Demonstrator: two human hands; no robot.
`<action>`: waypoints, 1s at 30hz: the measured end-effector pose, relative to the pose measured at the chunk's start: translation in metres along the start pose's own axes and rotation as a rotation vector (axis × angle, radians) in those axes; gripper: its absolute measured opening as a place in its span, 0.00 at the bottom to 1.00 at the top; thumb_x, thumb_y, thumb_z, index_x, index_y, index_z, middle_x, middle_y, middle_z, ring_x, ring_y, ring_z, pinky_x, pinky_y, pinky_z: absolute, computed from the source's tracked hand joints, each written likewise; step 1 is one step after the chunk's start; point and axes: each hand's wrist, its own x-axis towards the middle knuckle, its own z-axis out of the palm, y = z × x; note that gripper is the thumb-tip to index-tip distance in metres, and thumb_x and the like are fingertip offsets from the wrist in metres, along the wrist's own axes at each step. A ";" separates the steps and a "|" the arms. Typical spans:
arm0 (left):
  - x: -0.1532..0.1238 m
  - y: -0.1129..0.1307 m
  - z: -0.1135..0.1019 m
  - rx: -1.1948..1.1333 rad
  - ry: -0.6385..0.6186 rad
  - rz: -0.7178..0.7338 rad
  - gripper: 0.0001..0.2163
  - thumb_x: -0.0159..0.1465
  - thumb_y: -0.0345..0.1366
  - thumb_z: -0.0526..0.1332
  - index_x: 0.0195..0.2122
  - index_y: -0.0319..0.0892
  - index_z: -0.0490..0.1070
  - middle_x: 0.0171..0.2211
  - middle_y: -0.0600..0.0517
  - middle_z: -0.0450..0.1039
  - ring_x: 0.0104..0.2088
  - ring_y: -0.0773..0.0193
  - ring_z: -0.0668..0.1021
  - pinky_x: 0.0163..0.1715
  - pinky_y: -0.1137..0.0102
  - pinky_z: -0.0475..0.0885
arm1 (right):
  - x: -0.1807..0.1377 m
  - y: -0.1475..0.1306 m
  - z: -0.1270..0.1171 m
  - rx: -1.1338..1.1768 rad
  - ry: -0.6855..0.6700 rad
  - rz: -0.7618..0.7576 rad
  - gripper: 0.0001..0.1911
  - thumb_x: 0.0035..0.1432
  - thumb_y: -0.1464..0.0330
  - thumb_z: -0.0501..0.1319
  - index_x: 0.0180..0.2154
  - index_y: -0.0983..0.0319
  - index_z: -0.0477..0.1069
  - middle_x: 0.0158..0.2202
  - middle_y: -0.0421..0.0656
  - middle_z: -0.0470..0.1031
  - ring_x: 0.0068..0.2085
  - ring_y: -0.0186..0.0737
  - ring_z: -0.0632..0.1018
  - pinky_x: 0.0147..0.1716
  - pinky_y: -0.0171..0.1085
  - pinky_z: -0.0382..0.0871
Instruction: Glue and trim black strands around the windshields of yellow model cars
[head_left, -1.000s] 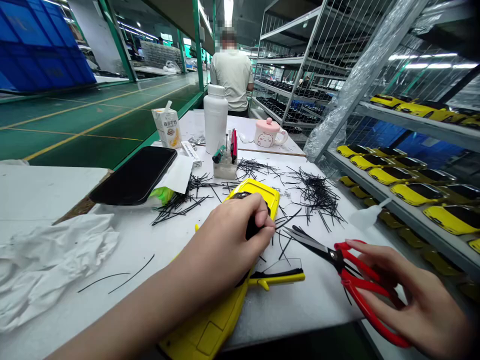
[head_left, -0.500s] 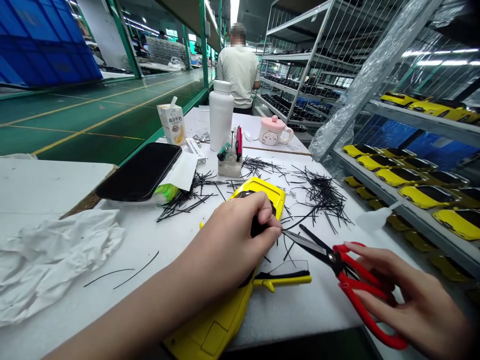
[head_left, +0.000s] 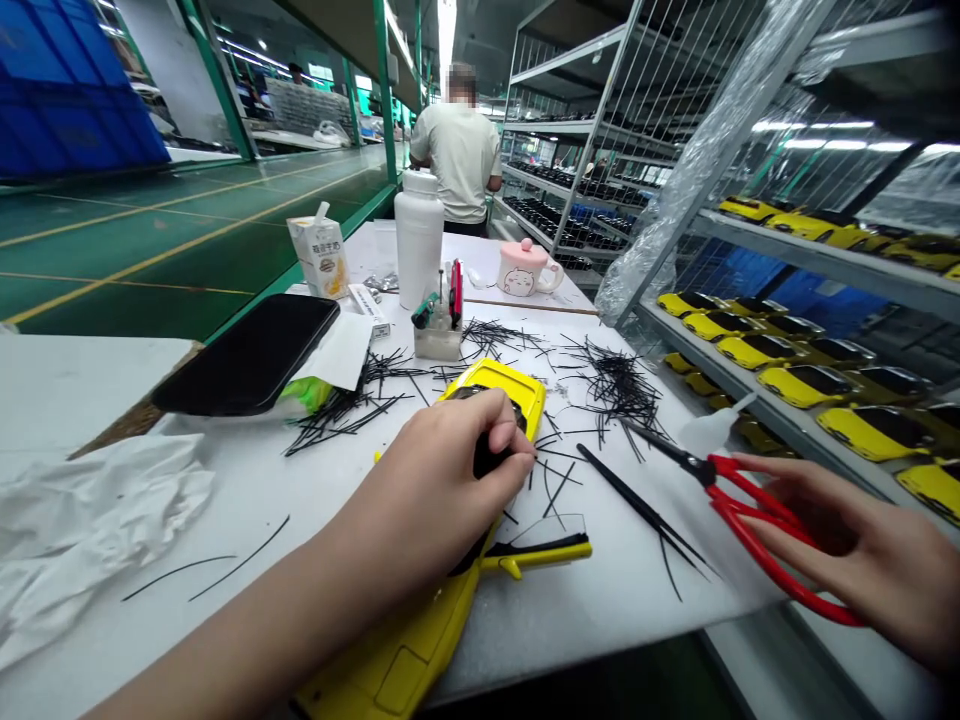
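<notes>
A yellow model car (head_left: 420, 630) lies on the white work surface beneath my left hand (head_left: 469, 450), with an open yellow door (head_left: 547, 555) sticking out to the right. The left thumb and fingers are pinched together over the cabin; a tiny dark end of a thin black strip seems to show at the fingertips, the rest hidden. My right hand (head_left: 847, 540) holds red-handled scissors (head_left: 757, 500) by the loops, their dark blades pointing left and apart from the car. Between the car and the scissors lie black tweezers (head_left: 637, 500).
Loose black strips lie in piles, one (head_left: 619, 385) at the right. Behind stand a small tool holder (head_left: 439, 340), a white bottle (head_left: 418, 245), a drink carton (head_left: 320, 258) and a pink-lidded mug (head_left: 521, 272). A phone (head_left: 247, 355) and crumpled cloth (head_left: 97, 530) lie left. Racks (head_left: 787, 345) hold yellow cars.
My right hand has drawn the scissors away to the right from my left fingertips, uncovering the tweezers. The left hand keeps its pinch over the car. The whole view has shifted slightly.
</notes>
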 end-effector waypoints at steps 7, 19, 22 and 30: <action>0.003 -0.004 -0.002 0.062 0.012 0.029 0.15 0.64 0.41 0.59 0.25 0.46 0.54 0.30 0.57 0.77 0.29 0.61 0.74 0.31 0.67 0.63 | 0.028 -0.001 0.010 0.167 0.119 0.178 0.22 0.57 0.47 0.66 0.41 0.57 0.75 0.45 0.53 0.79 0.46 0.59 0.79 0.49 0.57 0.73; 0.008 -0.009 -0.011 -0.139 0.018 -0.094 0.17 0.62 0.39 0.64 0.26 0.46 0.54 0.33 0.57 0.80 0.39 0.59 0.80 0.39 0.67 0.68 | 0.093 -0.101 0.018 0.953 -0.135 -0.031 0.16 0.57 0.58 0.73 0.42 0.52 0.71 0.34 0.36 0.80 0.31 0.38 0.78 0.31 0.36 0.76; 0.009 -0.008 -0.015 -0.172 -0.017 -0.149 0.16 0.61 0.38 0.64 0.26 0.46 0.55 0.34 0.56 0.80 0.40 0.59 0.80 0.40 0.67 0.69 | 0.099 -0.142 0.037 1.168 -0.160 -0.249 0.12 0.56 0.60 0.73 0.31 0.55 0.73 0.24 0.34 0.70 0.25 0.32 0.71 0.22 0.31 0.65; 0.010 -0.014 -0.011 -0.270 -0.007 -0.135 0.14 0.59 0.35 0.62 0.25 0.45 0.54 0.32 0.58 0.80 0.37 0.61 0.80 0.37 0.69 0.70 | 0.104 -0.160 0.096 1.110 -0.377 -0.442 0.19 0.67 0.56 0.62 0.29 0.61 0.76 0.24 0.39 0.73 0.24 0.33 0.71 0.19 0.32 0.61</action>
